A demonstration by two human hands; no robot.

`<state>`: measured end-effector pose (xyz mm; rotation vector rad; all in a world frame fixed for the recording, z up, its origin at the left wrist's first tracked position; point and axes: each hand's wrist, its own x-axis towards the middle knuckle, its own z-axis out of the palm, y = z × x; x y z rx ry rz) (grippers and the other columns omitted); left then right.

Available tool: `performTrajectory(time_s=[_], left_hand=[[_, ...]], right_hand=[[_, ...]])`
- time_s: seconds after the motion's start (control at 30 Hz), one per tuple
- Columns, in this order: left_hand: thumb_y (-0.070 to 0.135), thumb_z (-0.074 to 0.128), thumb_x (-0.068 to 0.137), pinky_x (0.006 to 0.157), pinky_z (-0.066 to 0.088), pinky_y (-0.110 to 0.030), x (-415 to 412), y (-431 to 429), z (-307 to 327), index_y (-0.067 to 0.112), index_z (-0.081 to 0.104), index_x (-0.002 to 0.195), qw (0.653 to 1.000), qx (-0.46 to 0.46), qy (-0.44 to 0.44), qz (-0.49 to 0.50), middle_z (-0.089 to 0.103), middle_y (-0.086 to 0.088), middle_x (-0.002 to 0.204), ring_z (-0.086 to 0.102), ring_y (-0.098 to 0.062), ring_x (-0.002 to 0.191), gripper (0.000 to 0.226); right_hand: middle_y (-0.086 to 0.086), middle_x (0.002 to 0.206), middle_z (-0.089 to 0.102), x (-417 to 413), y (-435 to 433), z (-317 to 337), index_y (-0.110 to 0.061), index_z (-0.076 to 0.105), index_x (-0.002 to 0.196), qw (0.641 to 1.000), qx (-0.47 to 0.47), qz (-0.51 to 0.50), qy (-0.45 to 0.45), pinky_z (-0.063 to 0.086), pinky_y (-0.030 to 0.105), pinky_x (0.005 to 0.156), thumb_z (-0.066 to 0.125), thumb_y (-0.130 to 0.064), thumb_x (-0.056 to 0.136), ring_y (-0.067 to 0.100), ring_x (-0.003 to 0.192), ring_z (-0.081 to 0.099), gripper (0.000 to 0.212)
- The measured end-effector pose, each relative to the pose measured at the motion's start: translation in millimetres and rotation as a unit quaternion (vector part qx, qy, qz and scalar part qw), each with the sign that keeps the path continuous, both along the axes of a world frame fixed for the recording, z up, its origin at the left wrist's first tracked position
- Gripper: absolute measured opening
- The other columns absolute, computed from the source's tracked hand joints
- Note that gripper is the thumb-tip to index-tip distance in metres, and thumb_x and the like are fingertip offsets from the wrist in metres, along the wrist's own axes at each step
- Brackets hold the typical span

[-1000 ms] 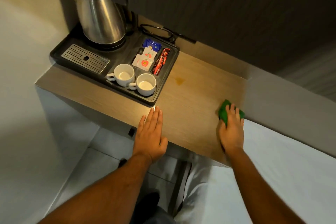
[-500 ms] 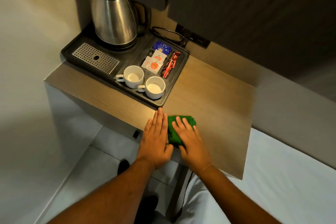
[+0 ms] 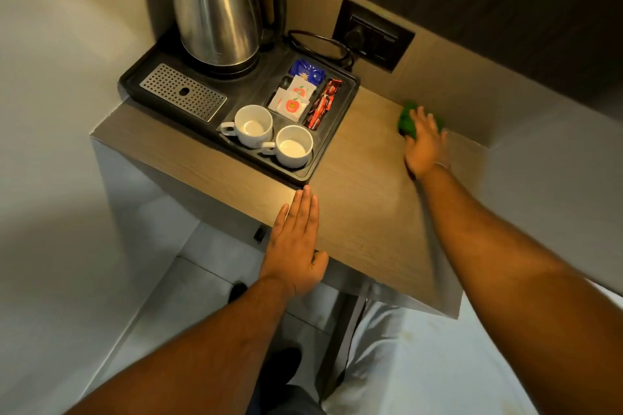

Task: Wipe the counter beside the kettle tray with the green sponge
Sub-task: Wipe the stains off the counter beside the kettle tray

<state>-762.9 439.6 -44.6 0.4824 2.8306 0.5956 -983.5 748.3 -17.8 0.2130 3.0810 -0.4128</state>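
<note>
The green sponge (image 3: 406,120) lies on the wooden counter (image 3: 364,185) at its far right, close to the back wall. My right hand (image 3: 425,145) presses flat on the sponge, covering most of it; the hand is motion-blurred. My left hand (image 3: 296,242) rests flat, fingers together, on the counter's front edge just below the corner of the black kettle tray (image 3: 333,145). The tray fills the counter's left half and carries a steel kettle (image 3: 215,10).
Two white cups (image 3: 269,135), sachets (image 3: 293,99) and a perforated drip grate (image 3: 183,96) sit in the tray. A black wall socket (image 3: 372,34) with the kettle's looped cord is behind the counter. A white bed (image 3: 472,364) adjoins on the right; floor lies below.
My right hand has swept the sponge from the front edge beside my left hand to the far right back of the counter. The left hand stays in place; the camera has moved closer.
</note>
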Motion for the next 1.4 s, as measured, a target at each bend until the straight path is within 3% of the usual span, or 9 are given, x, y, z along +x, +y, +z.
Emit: performTrajectory(time_s=[0.2, 0.4, 0.5, 0.63, 0.73, 0.83, 1.07, 1.23, 1.4], left_hand=[[0.037, 0.047, 0.092, 0.137, -0.003, -0.052, 0, 0, 1, 0.007, -0.017, 0.171, 1.000, 0.007, 0.002, 0.006, -0.026, -0.016, 0.180, -0.026, -0.028, 0.167, 0.106], [0.036, 0.041, 0.091, 0.138, 0.003, -0.054, 2, -1, -3, 0.005, -0.008, 0.172, 0.999, 0.039, 0.025, 0.005, -0.015, -0.018, 0.183, -0.016, -0.029, 0.169, 0.100], [0.037, 0.038, 0.090, 0.137, 0.001, -0.053, 1, -1, -2, 0.005, -0.005, 0.173, 0.999, 0.039, 0.023, 0.006, -0.013, -0.018, 0.183, -0.014, -0.029, 0.170, 0.099], [0.037, 0.036, 0.089, 0.138, 0.000, -0.053, -2, -2, -2, 0.004, -0.005, 0.173, 1.000, 0.020, 0.011, -0.001, -0.015, -0.020, 0.182, -0.016, -0.030, 0.169, 0.099], [0.036, 0.038, 0.090, 0.138, 0.001, -0.053, -1, 0, 0, 0.003, -0.007, 0.172, 1.000, 0.001, 0.011, 0.004, -0.016, -0.021, 0.182, -0.016, -0.031, 0.169, 0.099], [0.034, 0.038, 0.091, 0.138, 0.004, -0.055, -1, 0, -1, 0.003, -0.009, 0.172, 1.000, 0.001, 0.016, 0.005, -0.017, -0.021, 0.182, -0.015, -0.032, 0.169, 0.098], [0.035, 0.036, 0.098, 0.138, 0.001, -0.050, 0, -5, 0, 0.010, -0.011, 0.173, 0.993, 0.114, 0.001, 0.010, -0.018, -0.014, 0.183, -0.013, -0.023, 0.170, 0.092], [0.037, 0.033, 0.103, 0.138, 0.009, -0.053, 7, -10, -8, 0.010, -0.009, 0.173, 0.997, 0.056, 0.023, -0.036, -0.015, -0.012, 0.183, -0.012, -0.023, 0.170, 0.086], [0.037, 0.031, 0.103, 0.138, 0.010, -0.055, 8, -5, -3, 0.007, -0.006, 0.173, 0.999, 0.024, 0.027, -0.031, -0.011, -0.015, 0.184, -0.009, -0.027, 0.170, 0.085]], right_hand=[[0.015, 0.171, 0.029, 149, 37, 3, -0.013, 0.035, 0.161, 0.990, -0.011, -0.139, 0.027, 0.023, 0.061, 0.125, 0.045, -0.015, 0.094, 0.041, 0.157, 0.025, 0.069], [-0.011, 0.175, 0.008, 285, -90, 4, -0.034, 0.016, 0.166, 0.997, -0.056, 0.038, -0.029, -0.001, 0.045, 0.130, 0.059, -0.005, 0.092, 0.012, 0.163, -0.005, 0.090], [-0.008, 0.175, 0.011, 252, -68, 7, -0.033, 0.017, 0.166, 0.993, -0.020, 0.115, -0.026, 0.001, 0.047, 0.131, 0.061, -0.008, 0.088, 0.016, 0.163, 0.003, 0.092], [0.004, 0.174, 0.024, 169, 17, 7, -0.023, 0.029, 0.164, 0.999, 0.015, -0.041, 0.003, 0.017, 0.055, 0.129, 0.052, -0.012, 0.092, 0.027, 0.161, 0.019, 0.077], [0.008, 0.174, 0.022, 108, 54, 8, -0.018, 0.027, 0.165, 0.987, 0.014, -0.160, -0.002, 0.012, 0.053, 0.130, 0.046, -0.013, 0.099, 0.030, 0.161, 0.016, 0.069], [0.009, 0.173, 0.026, 72, 22, 12, -0.018, 0.031, 0.164, 0.988, 0.011, -0.156, 0.014, 0.012, 0.055, 0.130, 0.044, -0.012, 0.098, 0.033, 0.160, 0.021, 0.067], [-0.008, 0.175, 0.015, 230, -149, 9, -0.034, 0.021, 0.165, 0.987, -0.068, 0.148, -0.015, 0.002, 0.049, 0.131, 0.055, -0.011, 0.095, 0.013, 0.162, 0.002, 0.081], [-0.012, 0.175, 0.013, 321, -73, 12, -0.036, 0.022, 0.164, 0.997, -0.072, -0.006, -0.019, 0.002, 0.047, 0.131, 0.053, -0.002, 0.092, 0.009, 0.162, -0.001, 0.085], [0.005, 0.171, 0.031, 250, 18, 15, -0.022, 0.034, 0.162, 0.989, -0.040, -0.144, 0.009, 0.021, 0.057, 0.128, 0.044, -0.016, 0.094, 0.029, 0.160, 0.020, 0.069]])
